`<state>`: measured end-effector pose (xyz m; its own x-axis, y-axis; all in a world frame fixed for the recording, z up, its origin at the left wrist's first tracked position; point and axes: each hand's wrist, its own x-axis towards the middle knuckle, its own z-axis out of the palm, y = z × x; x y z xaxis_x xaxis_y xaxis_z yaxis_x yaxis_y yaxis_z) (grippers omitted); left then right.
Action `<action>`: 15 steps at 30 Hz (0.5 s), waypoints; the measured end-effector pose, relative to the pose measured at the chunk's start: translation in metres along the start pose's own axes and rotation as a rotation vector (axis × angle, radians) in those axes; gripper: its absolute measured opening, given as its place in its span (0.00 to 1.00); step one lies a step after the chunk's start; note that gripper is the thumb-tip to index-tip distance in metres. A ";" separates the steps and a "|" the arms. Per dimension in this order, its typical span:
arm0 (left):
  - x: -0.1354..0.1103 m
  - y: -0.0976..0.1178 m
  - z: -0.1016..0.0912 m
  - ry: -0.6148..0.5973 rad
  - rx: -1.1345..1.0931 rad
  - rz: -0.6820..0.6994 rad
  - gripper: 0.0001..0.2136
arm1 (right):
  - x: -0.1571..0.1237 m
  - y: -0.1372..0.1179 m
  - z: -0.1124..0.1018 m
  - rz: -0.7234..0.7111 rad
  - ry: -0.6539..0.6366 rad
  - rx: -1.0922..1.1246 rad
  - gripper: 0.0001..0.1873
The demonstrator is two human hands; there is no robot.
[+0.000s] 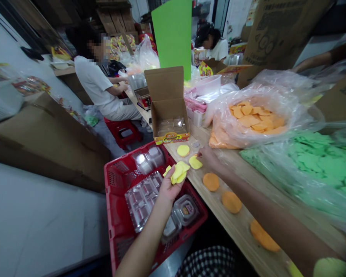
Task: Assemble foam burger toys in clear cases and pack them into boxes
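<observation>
Yellow pieces (180, 171) up over the red crate (114, 219), my left fingers (170, 174) clamped on them! My right fingers (201, 154) are at a yellow disc (195, 163) on the tabletop (235, 227); whether they're gripping, I can't tell. The crate holds clear plastic boxes (142, 202). Beyond, an open carton (165, 85) holds clear packs (168, 125); one plastic bag (219, 135) bulges with orange pieces (251, 116), another with green (314, 159).

Head-worn view, forward and down, near above left hand (172, 187) and right hand (209, 157)
</observation>
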<state>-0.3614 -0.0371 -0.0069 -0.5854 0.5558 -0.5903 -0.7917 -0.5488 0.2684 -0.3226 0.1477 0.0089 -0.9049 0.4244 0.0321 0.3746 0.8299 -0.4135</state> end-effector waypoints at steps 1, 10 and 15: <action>0.000 0.000 0.000 0.005 0.000 0.003 0.07 | 0.000 0.000 0.000 0.005 0.003 0.018 0.04; -0.004 -0.003 0.004 -0.023 0.024 0.013 0.09 | -0.007 -0.005 -0.010 0.018 0.074 0.279 0.05; -0.009 -0.015 0.019 -0.110 0.065 -0.020 0.12 | -0.032 -0.009 -0.025 0.022 -0.083 0.537 0.17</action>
<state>-0.3474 -0.0217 0.0092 -0.5821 0.6334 -0.5099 -0.8110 -0.4974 0.3081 -0.2921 0.1358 0.0348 -0.9189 0.3919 -0.0446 0.2574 0.5102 -0.8207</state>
